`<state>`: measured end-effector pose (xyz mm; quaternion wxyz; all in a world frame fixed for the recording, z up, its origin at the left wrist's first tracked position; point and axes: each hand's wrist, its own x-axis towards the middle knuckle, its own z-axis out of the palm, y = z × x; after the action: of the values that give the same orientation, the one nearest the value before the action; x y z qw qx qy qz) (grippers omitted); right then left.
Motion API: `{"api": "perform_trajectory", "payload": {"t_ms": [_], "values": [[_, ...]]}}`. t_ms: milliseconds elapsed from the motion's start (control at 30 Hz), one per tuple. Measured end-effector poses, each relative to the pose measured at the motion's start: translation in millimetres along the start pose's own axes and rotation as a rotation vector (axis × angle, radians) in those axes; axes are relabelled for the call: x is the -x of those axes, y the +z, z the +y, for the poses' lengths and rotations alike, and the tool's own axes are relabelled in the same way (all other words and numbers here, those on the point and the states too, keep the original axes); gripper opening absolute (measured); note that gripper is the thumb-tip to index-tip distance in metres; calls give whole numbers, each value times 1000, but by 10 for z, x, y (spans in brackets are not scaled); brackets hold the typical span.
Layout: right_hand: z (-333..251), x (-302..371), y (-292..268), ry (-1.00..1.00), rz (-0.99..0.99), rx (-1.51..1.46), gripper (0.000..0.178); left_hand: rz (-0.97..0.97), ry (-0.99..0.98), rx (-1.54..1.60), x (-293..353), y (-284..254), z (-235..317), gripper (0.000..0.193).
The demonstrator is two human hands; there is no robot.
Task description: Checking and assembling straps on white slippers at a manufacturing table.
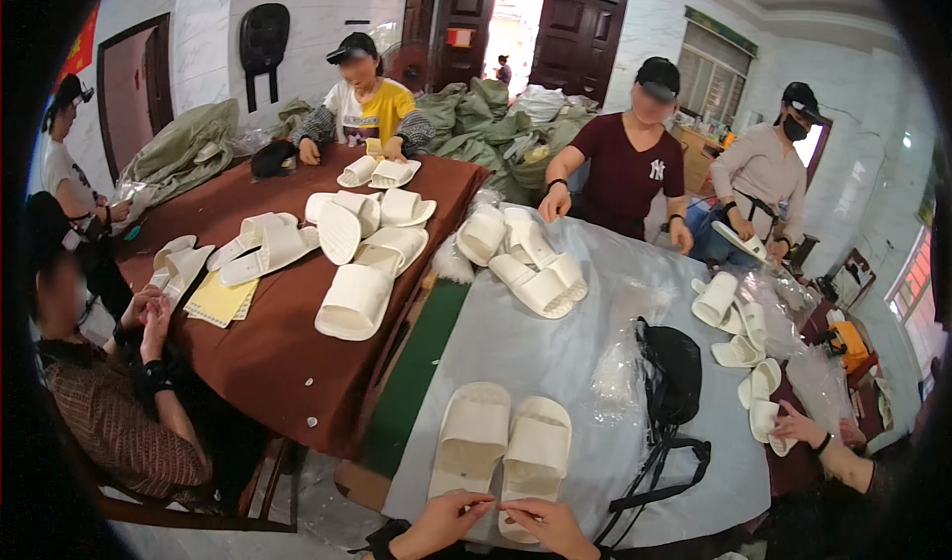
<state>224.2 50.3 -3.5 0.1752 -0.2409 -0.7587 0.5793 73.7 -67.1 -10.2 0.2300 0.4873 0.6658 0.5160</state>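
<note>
At the lower edge, my left hand (443,523) and my right hand (548,524) meet fingertip to fingertip. Both are closed in a pinch; whatever is between the fingers is too small to make out. Just beyond them a pair of cream slippers lies side by side on the grey-covered table (436,401), toes pointing away from me. The left slipper (474,423) is close to my left hand. My right hand overlaps the heel part of the right slipper (539,436).
Right of the pair lie a black cap-like headpiece with straps (672,372) and clear plastic bags (620,362). More cream slippers (540,282) sit further back. The brown table (288,372) at left holds slippers and yellow sheets (220,298). Several co-workers stand or sit around, one hand (796,425) touching slippers at right.
</note>
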Motion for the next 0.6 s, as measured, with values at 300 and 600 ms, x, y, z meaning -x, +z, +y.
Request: {"api": "perform_trajectory", "payload": {"t_ms": [300,600], "values": [[-35,-52,-3,189,-124,-317,34,108,-228,353,212,65,-131,16],[103,27,81,241,-61,-269,73,186,-29,194,115,285,-53,13]]}}
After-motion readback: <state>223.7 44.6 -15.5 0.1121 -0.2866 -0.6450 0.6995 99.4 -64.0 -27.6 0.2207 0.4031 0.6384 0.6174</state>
